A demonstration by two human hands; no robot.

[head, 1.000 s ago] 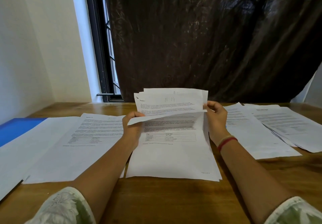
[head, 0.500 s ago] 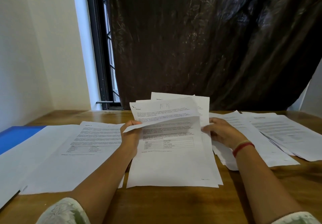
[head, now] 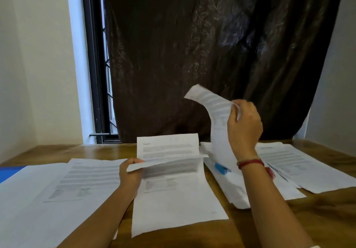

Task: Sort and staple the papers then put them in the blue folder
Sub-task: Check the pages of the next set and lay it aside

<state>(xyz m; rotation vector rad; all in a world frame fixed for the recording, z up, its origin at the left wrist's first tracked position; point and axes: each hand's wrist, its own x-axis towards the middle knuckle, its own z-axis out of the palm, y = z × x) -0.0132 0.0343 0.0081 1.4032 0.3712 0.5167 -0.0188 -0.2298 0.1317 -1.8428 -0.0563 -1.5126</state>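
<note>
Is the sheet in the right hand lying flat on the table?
No, the right hand grips the sheet raised and curled above the table.

The one camera sits on the person's head, above the near edge of the brown wooden worktop (head: 327, 213), and faces forward and only slightly down, so the dark brown curtain (head: 212, 54) and black-framed window (head: 92, 74) fill the upper half. It is close in: both forearms enter from the bottom edge, left hand (head: 131, 176) low at centre, right hand (head: 244, 124) raised right of centre.
</note>
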